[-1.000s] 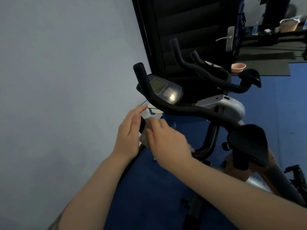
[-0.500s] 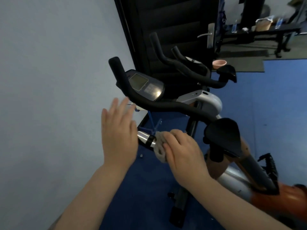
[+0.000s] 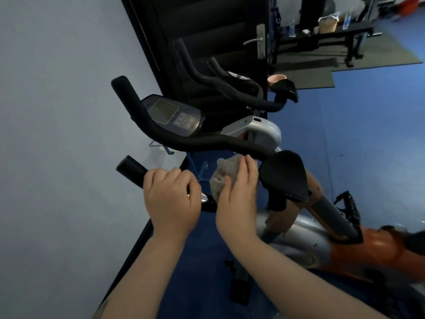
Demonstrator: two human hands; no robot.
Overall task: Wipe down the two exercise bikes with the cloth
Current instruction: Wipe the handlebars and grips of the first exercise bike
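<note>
The near exercise bike (image 3: 305, 247) has black handlebars, a grey console (image 3: 174, 117) and an orange-and-silver body. My left hand (image 3: 171, 199) is wrapped around its lower left handlebar grip (image 3: 131, 169). My right hand (image 3: 236, 199) presses a grey cloth (image 3: 225, 173) against the bar just right of that grip, beside a black elbow pad (image 3: 285, 176). The second bike (image 3: 230, 88) stands behind it, against the dark door.
A pale wall runs along the left. The black door (image 3: 207, 31) with a metal handle is behind the bikes. Blue floor mats spread to the right, with a pink bowl (image 3: 277, 78) and a black bench (image 3: 322, 33) holding bottles and a box farther back.
My left hand was open in the air and has closed on the handlebar grip. My right hand slid the cloth along the bar toward the elbow pad.
</note>
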